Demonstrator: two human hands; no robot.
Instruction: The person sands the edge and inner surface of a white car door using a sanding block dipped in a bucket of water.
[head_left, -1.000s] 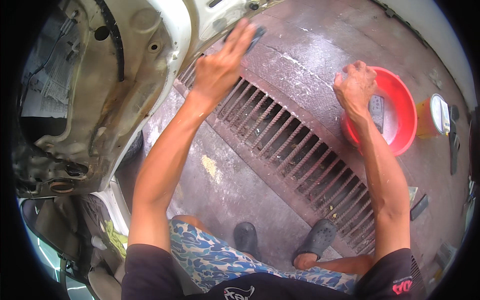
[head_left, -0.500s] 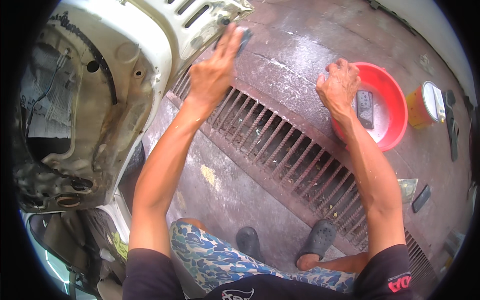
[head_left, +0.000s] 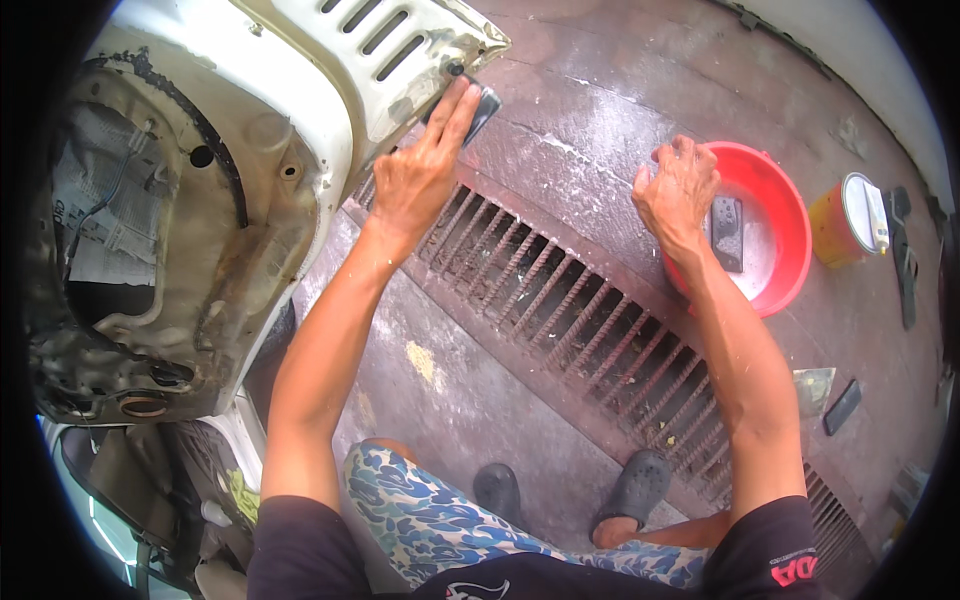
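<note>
In the head view, we see both arms reaching up from the lower edge, elbows slightly bent. The left hand [head_left: 418, 175] slants forward, palm down, with index and middle fingers straight and close together. We find them laid along one dark block [head_left: 484, 112], its free side showing just right of the fingertips; the thumb is hidden. The metal door [head_left: 262, 175] lies left of those fingers, its edge close by; we cannot tell whether the block touches it.

The right hand [head_left: 680, 195] hangs with fingers loosely bent and slightly apart, and we see nothing in them. Just right of these fingers we count one red basin [head_left: 797, 235], with one grey block [head_left: 728, 235] inside, and farther right one yellow can [head_left: 834, 228]. Below and between both hands' fingers, we see a barred grate [head_left: 562, 302] and two clogs [head_left: 645, 482].
</note>
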